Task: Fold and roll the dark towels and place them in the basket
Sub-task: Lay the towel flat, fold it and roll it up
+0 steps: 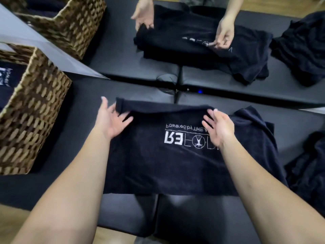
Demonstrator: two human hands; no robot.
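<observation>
A dark navy towel with white lettering lies flat on the black padded table in front of me, its far edge turned over into a low fold. My left hand is open with spread fingers at the towel's far left edge, fingertips touching the fold. My right hand is open, palm turned inward, resting at the fold's right part over the lettering. A woven basket stands at my left with a dark towel inside.
Loose dark towels lie bunched at my right. Across the table another person's two hands work on a folded dark towel. A second woven basket stands far left, and another towel heap far right.
</observation>
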